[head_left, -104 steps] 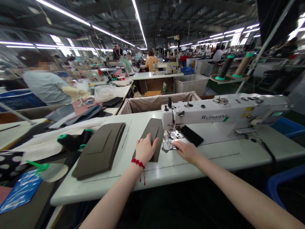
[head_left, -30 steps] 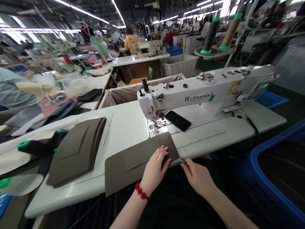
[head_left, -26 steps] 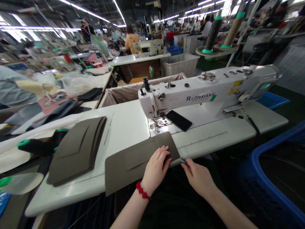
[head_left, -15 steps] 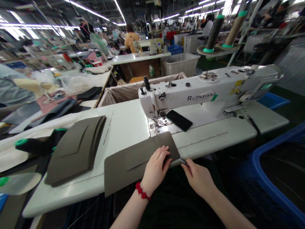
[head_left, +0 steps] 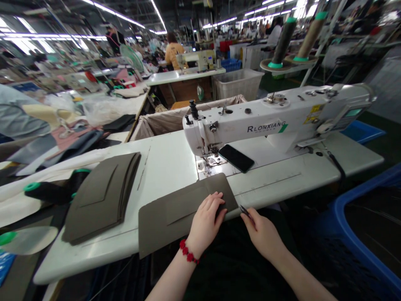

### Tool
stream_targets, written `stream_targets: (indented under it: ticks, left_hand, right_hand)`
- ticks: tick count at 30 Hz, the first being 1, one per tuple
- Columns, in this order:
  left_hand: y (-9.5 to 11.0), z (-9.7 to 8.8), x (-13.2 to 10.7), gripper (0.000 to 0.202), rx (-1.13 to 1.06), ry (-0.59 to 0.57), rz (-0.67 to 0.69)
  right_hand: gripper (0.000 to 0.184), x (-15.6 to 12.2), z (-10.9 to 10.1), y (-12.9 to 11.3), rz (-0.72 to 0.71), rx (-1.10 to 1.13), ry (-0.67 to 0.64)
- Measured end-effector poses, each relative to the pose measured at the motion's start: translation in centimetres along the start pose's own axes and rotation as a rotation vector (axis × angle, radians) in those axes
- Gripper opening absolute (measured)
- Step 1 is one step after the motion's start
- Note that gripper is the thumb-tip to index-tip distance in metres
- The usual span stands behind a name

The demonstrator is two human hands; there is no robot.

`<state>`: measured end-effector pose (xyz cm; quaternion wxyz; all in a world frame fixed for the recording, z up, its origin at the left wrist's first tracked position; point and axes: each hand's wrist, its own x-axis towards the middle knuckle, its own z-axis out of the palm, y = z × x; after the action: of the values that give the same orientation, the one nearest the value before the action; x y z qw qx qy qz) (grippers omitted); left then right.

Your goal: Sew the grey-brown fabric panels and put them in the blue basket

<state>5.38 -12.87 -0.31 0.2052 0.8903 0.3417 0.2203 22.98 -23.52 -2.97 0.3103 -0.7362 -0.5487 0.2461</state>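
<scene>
A grey-brown fabric panel (head_left: 181, 209) with a pocket-like patch lies at the table's front edge, its lower left part jutting past the edge. My left hand (head_left: 208, 215) rests on the panel's right part with the fingers laid flat. Just off the panel's right corner, my right hand (head_left: 261, 232) is closed around small dark thread snips (head_left: 247, 212), whose pointed tip sticks out to the left. Most of the snips is hidden in the palm. Behind the panel stands a white sewing machine (head_left: 234, 121), and a black phone (head_left: 237, 158) lies by its needle area.
To the left is a stack of similar panels (head_left: 100, 196) on the white table (head_left: 163, 156). Black thread cones (head_left: 46, 192) lie beyond it. A blue basket (head_left: 340, 217) stands at the right. Two thread cones (head_left: 283, 42) rise behind the machine. Another person's sleeve (head_left: 15, 110) shows at far left.
The snips and my right hand have drawn slightly right, away from the panel's corner. My left hand stays on the panel. The whole view has shifted a little.
</scene>
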Motion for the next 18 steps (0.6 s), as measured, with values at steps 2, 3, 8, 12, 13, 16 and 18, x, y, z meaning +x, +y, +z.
stream_targets:
  ticks: [2, 3, 8, 12, 13, 16, 18]
  left_hand:
    - [0.3, -0.1, 0.0, 0.014, -0.007, 0.008, -0.005]
    - [0.5, -0.1, 0.1, 0.014, -0.004, 0.015, -0.005]
    - [2.0, 0.7, 0.5, 0.013, 0.067, 0.016, -0.002]
    - [2.9, 1.7, 1.1, 0.006, 0.084, -0.001, -0.002]
    - [3.0, 1.9, 1.2, 0.003, 0.083, 0.000, -0.004]
    - [3.0, 2.2, 1.5, 0.006, 0.088, 0.005, -0.023]
    - [3.0, 2.3, 1.6, 0.006, 0.092, 0.009, -0.039]
  right_hand:
    - [0.025, -0.3, 0.1, 0.1, -0.034, -0.135, 0.014]
    - [0.025, -0.4, 0.2, 0.2, -0.054, -0.175, 0.015]
    - [0.025, -0.6, 0.5, 0.4, -0.094, -0.230, 0.031]
    - [0.024, -0.6, 0.1, 0.4, -0.066, -0.226, 0.037]
    - [0.024, -0.6, -0.1, 0.4, -0.064, -0.222, 0.030]
    - [0.024, -0.6, -0.4, 0.3, -0.072, -0.204, 0.002]
    - [0.024, -0.5, -0.5, 0.2, -0.080, -0.195, -0.008]
